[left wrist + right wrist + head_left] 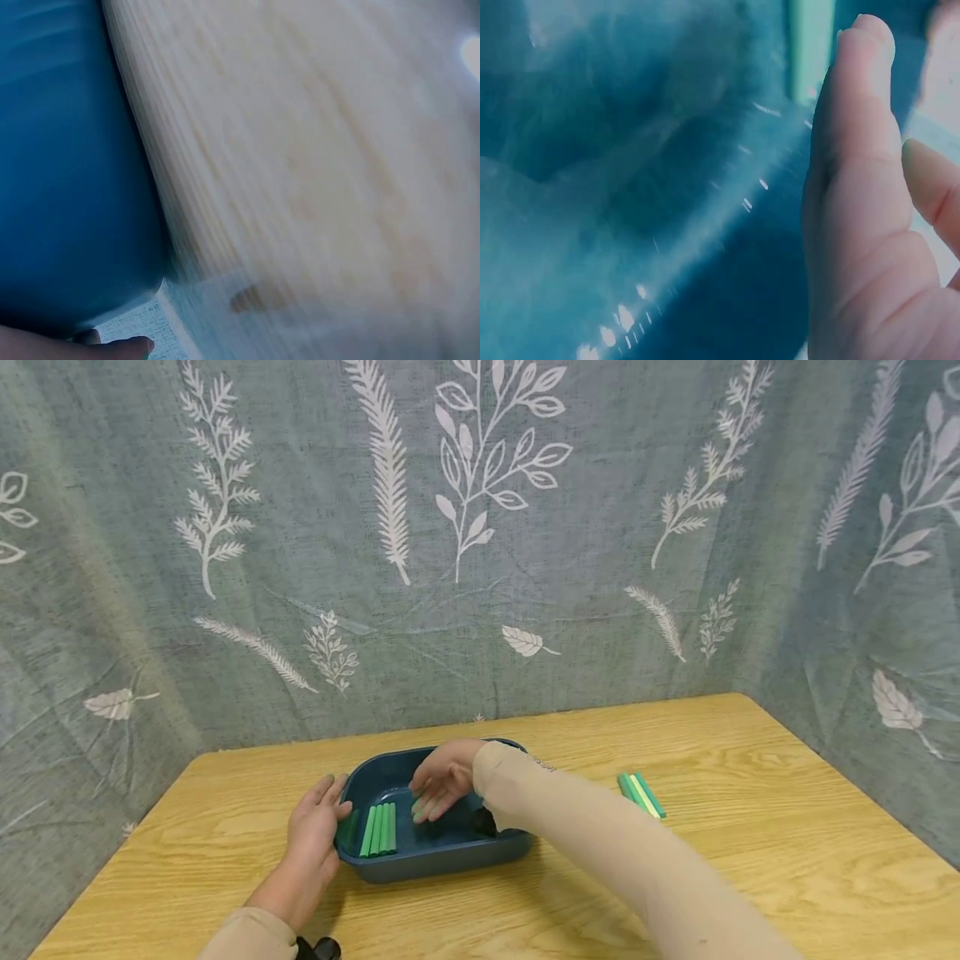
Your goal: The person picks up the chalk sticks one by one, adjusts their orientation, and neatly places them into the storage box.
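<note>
Tabletop: pale yellow-brown wood with long grain (750, 777), spanning the lower part of the head frame, its far right corner rounded; in the left wrist frame the grain runs blurred down the middle.
Curtain: grey-green cloth (420, 677) printed with white leaves and sprigs, filling the top of the head frame and both sides, creased at left.
Tub: dark blue, rounded corners (442, 867), lower centre of the head frame, resting on the tabletop; glossy inside, with bright glints at lower left of the right wrist frame.
Green sticks: side by side (385, 829), inside the tub, at its left end.
Loose sticks: green and yellow together (641, 795), on the tabletop, right of centre.
Left hand: grasping the tub's left edge (315, 822), thumb at the rim.
Right hand: released, fingers extended (444, 781), over the tub's inside near the green sticks.
Sleeves: beige (600, 831), on both arms.
Black object: bottom edge, left of centre (327, 948), partly hidden.
</note>
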`<state>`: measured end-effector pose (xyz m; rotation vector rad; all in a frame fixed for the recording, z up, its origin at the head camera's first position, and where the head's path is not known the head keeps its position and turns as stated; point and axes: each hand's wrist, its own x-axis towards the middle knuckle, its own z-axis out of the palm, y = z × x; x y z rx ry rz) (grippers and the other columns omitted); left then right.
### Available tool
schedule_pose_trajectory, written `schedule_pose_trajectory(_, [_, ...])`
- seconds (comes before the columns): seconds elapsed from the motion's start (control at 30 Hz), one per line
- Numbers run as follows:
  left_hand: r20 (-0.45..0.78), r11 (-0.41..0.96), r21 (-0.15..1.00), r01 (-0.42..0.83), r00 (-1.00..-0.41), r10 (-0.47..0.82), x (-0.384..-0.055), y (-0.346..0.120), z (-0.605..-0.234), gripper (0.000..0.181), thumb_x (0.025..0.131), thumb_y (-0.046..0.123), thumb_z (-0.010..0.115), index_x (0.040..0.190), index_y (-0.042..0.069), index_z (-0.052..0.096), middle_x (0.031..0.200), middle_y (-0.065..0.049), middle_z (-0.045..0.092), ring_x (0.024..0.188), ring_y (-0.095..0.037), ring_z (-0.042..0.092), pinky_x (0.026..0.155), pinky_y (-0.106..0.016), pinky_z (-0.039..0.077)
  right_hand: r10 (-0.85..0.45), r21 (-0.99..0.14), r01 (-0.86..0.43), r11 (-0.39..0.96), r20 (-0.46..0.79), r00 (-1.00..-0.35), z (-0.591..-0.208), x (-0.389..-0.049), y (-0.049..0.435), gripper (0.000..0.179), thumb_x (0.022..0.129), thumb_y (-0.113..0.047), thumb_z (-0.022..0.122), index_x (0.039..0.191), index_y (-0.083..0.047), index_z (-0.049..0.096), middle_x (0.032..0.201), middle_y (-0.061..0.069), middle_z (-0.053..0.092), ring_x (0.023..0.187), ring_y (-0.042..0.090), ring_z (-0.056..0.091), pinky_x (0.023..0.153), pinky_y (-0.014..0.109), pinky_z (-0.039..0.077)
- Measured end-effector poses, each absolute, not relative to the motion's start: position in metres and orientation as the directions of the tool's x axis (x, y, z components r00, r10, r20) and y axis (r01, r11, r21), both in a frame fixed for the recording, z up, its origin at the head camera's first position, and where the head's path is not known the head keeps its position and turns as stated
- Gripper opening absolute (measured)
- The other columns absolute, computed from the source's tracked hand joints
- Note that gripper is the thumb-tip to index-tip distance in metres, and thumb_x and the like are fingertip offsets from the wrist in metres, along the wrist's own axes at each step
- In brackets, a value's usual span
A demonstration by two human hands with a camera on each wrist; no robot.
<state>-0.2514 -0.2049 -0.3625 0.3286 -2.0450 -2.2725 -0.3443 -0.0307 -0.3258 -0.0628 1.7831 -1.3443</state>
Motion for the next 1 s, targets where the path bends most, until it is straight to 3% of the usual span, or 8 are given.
schedule_pose_trajectory(0.17, [-0.124,-0.107,0.989,-0.104,-0.972,-0.202,-0.252,-0.210,-0.362,0.064,0.101,-0.008,0.030,0.154,0.001,-0.004,0.160,-0.016,0.005,0.146,-0.031,-0.005,0.117,-0.043,0.009,-0.539,-0.831,0.420,0.366,-0.557,-0.632,-0.306,-0.343,-0.013,0.042,0.104,-0.007,0.045,0.141,0.012,0.039,0.129,0.033,0.053,0.125,0.041,0.050,0.102,0.041,0.044])
schedule_pose_trajectory(0.37, [-0.137,-0.103,0.988,-0.117,-0.969,-0.207,-0.250,-0.213,-0.360,0.066,0.100,-0.009,0.029,0.154,0.003,-0.006,0.160,-0.013,0.005,0.146,-0.029,-0.006,0.117,-0.041,0.007,-0.552,-0.864,0.377,0.334,-0.503,-0.665,-0.284,-0.335,0.021,0.040,0.104,-0.008,0.045,0.140,0.009,0.042,0.131,0.032,0.053,0.124,0.042,0.050,0.100,0.041,0.046])
schedule_pose_trajectory(0.43, [-0.137,-0.106,0.987,-0.118,-0.969,-0.203,-0.250,-0.213,-0.361,0.066,0.100,-0.010,0.029,0.154,0.003,-0.006,0.160,-0.014,0.004,0.146,-0.030,-0.005,0.117,-0.041,0.007,-0.544,-0.868,0.369,0.333,-0.496,-0.677,-0.282,-0.333,0.035,0.040,0.103,-0.009,0.046,0.139,0.009,0.044,0.128,0.031,0.055,0.119,0.040,0.056,0.095,0.039,0.050])
schedule_pose_trajectory(0.53, [-0.140,-0.109,0.987,-0.121,-0.970,-0.196,-0.250,-0.213,-0.362,0.066,0.100,-0.009,0.028,0.154,0.003,-0.007,0.160,-0.014,0.003,0.146,-0.030,-0.006,0.117,-0.041,0.007,-0.529,-0.873,0.360,0.328,-0.485,-0.696,-0.284,-0.330,0.058,0.041,0.103,-0.010,0.047,0.139,0.010,0.044,0.118,0.027,0.062,0.097,0.033,0.067,0.084,0.034,0.055])
schedule_pose_trajectory(0.63, [-0.147,-0.111,0.985,-0.128,-0.972,-0.185,-0.250,-0.212,-0.365,0.065,0.100,-0.008,0.027,0.153,0.003,-0.009,0.160,-0.014,0.001,0.145,-0.030,-0.010,0.117,-0.043,0.007,-0.509,-0.879,0.354,0.321,-0.475,-0.718,-0.288,-0.326,0.081,0.042,0.103,-0.010,0.047,0.138,0.012,0.043,0.103,0.021,0.067,0.076,0.020,0.067,0.074,0.029,0.057])
schedule_pose_trajectory(0.8, [-0.153,-0.105,0.985,-0.136,-0.972,-0.177,-0.253,-0.210,-0.365,0.065,0.101,-0.007,0.028,0.153,0.003,-0.008,0.160,-0.013,0.000,0.145,-0.031,-0.010,0.117,-0.043,0.006,-0.497,-0.889,0.336,0.310,-0.453,-0.740,-0.295,-0.321,0.115,0.041,0.103,-0.011,0.045,0.135,0.015,0.043,0.088,0.013,0.066,0.071,0.016,0.067,0.073,0.028,0.056])
schedule_pose_trajectory(1.0, [-0.143,-0.109,0.986,-0.126,-0.976,-0.163,-0.256,-0.206,-0.363,0.066,0.101,-0.007,0.028,0.153,0.005,-0.009,0.160,-0.013,0.000,0.145,-0.030,-0.011,0.117,-0.043,0.006,-0.496,-0.912,0.309,0.271,-0.408,-0.767,-0.301,-0.314,0.145,0.033,0.102,-0.011,0.045,0.124,0.014,0.048,0.087,0.012,0.066,0.073,0.016,0.068,0.072,0.028,0.057])
